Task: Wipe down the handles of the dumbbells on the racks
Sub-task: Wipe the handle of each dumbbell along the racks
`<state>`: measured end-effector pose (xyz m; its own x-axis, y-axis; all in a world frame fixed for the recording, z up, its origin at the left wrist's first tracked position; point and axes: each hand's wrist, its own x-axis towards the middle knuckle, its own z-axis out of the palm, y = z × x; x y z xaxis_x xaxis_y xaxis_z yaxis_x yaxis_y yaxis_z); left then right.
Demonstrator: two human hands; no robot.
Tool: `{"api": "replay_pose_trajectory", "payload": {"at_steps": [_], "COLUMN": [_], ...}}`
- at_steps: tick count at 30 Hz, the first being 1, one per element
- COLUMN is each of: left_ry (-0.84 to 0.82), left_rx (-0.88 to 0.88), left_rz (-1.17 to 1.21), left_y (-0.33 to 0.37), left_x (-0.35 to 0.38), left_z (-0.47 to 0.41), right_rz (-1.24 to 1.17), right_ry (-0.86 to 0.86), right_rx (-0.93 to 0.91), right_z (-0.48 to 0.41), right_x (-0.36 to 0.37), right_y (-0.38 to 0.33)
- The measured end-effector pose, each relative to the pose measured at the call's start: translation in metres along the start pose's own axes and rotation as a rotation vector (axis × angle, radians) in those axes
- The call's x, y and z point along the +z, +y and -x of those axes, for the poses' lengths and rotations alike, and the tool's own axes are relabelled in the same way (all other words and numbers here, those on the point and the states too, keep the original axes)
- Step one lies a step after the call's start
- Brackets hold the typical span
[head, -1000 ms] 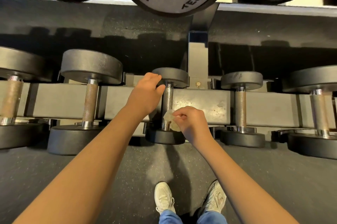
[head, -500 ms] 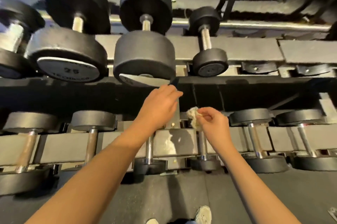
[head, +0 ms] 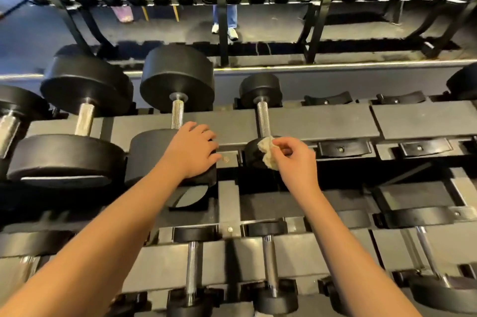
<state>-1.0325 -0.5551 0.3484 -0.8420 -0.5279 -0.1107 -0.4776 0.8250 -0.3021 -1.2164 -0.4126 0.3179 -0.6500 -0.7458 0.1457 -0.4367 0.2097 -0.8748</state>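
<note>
Presently, the view is found raised compared with a second ago: the upper tier of the rack (head: 322,120) fills the middle, and the lower tier (head: 296,257) is seen at the bottom. At far left, a heavy dumbbell (head: 85,84) is noted on the upper tier, untouched. Next, the left hand (head: 192,150) is laid palm-down on the near head of the large dumbbell (head: 178,76), fingers loosely spread; a second ago it was set against a small dumbbell on the lower tier. To the right, the small dumbbell (head: 260,89) lies across the upper tier, its knurled handle (head: 263,119) bare. The cloth (head: 268,151), crumpled, is pinched between thumb and fingertips of the right hand (head: 294,159) and held at the near end of that handle; contact cannot be confirmed. Earlier it was pressed to a lower-tier handle. Empty cradles (head: 340,147) are recorded further right.
</note>
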Motion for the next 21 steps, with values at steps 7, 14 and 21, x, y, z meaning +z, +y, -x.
{"api": "replay_pose_trajectory", "payload": {"at_steps": [7, 14, 21], "left_ry": [-0.054, -0.043, 0.030], "left_rx": [-0.077, -0.113, -0.129], "left_rz": [0.074, 0.206, 0.243], "left_y": [-0.003, -0.017, -0.017], "left_x": [-0.002, -0.003, 0.002], "left_z": [-0.018, -0.042, -0.041], "right_rz": [0.116, 0.184, 0.266], "right_ry": [-0.012, -0.075, -0.123], "right_rx": [0.004, 0.070, 0.211], "right_z": [-0.061, -0.096, -0.099], "right_x": [0.001, 0.022, 0.043], "right_y": [0.004, 0.012, 0.019]}}
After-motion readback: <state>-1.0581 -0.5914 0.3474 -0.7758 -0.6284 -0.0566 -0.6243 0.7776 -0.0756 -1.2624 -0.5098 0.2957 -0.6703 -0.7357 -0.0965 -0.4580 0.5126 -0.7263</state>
